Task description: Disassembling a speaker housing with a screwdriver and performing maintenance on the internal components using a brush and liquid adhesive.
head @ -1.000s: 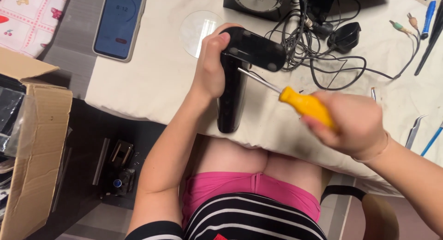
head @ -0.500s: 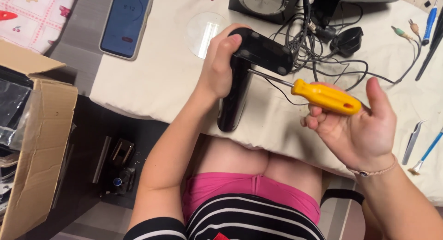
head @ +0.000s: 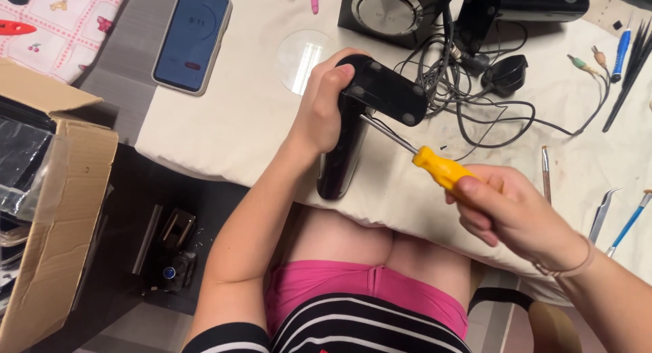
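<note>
L hand (head: 322,112) clamps glossy black plastic T-shaped device (head: 360,122); R hand (head: 519,214) grips yellow-handled metal screwdriver (head: 441,170), shaft running toward 10 o'clock, tip at device.

This looks like a home repair corner rather than a proper workshop: the desk (head: 224,122) is covered with a cream cloth and strewn with small electronics tools. Right of the tangled black cables (head: 475,102) lie tweezers (head: 603,214) and fine brushes (head: 545,173); left of them sits a smartphone (head: 191,39), a cherry-print fabric (head: 68,27) and an open cardboard box (head: 58,210)
</note>
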